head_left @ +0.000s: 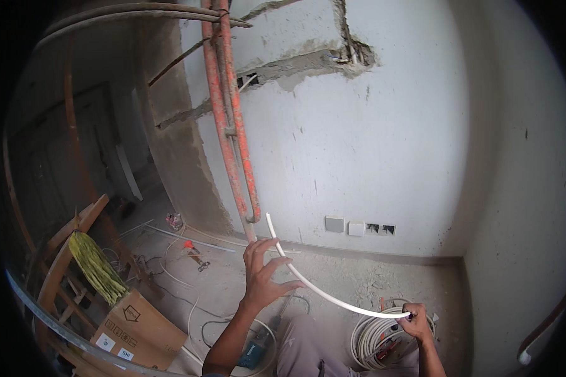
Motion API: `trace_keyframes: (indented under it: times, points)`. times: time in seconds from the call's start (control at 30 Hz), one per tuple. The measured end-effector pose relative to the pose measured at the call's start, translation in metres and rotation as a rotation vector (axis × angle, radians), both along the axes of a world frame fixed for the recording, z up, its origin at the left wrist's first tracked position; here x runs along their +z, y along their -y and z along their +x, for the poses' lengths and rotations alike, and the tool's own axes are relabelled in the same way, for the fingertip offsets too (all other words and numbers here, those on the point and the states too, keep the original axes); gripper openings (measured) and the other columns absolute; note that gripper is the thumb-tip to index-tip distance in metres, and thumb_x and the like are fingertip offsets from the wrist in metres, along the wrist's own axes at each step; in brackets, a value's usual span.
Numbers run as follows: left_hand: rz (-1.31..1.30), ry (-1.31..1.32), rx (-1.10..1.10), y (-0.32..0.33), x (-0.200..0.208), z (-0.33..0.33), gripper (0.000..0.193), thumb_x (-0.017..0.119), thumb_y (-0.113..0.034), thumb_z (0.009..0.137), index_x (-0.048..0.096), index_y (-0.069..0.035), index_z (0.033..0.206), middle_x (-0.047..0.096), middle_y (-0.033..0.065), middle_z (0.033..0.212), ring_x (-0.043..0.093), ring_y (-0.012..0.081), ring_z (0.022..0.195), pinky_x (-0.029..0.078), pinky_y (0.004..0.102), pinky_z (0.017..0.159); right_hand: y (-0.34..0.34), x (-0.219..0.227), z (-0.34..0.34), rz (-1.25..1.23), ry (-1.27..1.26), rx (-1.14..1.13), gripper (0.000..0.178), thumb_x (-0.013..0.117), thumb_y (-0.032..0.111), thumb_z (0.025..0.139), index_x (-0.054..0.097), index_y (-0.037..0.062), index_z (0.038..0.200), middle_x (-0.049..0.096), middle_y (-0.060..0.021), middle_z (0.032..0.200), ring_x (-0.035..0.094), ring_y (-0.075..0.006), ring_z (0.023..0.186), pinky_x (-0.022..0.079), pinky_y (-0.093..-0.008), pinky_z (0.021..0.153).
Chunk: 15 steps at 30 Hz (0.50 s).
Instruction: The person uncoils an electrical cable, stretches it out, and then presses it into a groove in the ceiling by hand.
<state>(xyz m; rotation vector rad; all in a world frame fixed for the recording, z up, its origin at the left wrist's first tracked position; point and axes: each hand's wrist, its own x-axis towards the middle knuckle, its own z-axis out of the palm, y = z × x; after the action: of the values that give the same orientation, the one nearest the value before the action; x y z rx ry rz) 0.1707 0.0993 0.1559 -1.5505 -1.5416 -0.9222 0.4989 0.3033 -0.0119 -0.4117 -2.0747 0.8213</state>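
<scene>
A thin white plastic conduit (339, 303) curves across in front of me, its free end rising toward the wall. My right hand (414, 322) is closed around its lower right end; a small dark thing shows at that grip, too small to make out. Fingers spread, my left hand (264, 276) is beside the upper part of the conduit. Its fingertips are at or very near the tube; contact is not certain. Below my right hand a coil of white conduit (363, 339) lies on the floor, with red-handled tools (387, 349) inside it.
An orange scaffold frame (223, 119) stands ahead, left of centre. At left are a cardboard box (141, 330), yellow-green strands (97, 267) and wooden boards. A hammer (198, 259), loose cables and a teal power tool (253, 354) lie on the floor. Wall boxes (334, 224) sit low ahead.
</scene>
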Motion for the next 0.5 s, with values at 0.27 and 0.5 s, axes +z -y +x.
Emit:
trace_keyframes:
  times: [0.27, 0.5]
  points:
    - [0.465, 2.116, -0.919, -0.005, -0.098, -0.042, 0.043, 0.047, -0.043, 0.097, 0.045, -0.010, 0.124, 0.056, 0.0104, 0.097, 0.058, 0.0206, 0.083, 0.051, 0.0341, 0.074, 0.038, 0.039, 0.005, 0.041, 0.262, 0.212, 0.040, 0.065, 0.031, 0.082, 0.047, 0.0014, 0.062, 0.045, -0.0154, 0.055, 0.047, -0.0349, 0.049, 0.038, -0.0409, 0.049]
    - [0.649, 1.930, -1.009, 0.039, -0.039, -0.058, 0.028, 0.048, -0.038, 0.095, 0.053, -0.015, 0.081, 0.031, -0.0057, 0.051, 0.026, 0.0073, 0.038, 0.024, 0.0215, 0.034, 0.028, -0.012, 0.004, 0.115, 0.392, 0.248, 0.018, 0.058, 0.020, 0.081, 0.059, 0.0020, 0.085, 0.057, -0.0223, 0.074, 0.055, -0.0407, 0.069, 0.044, -0.0448, 0.063]
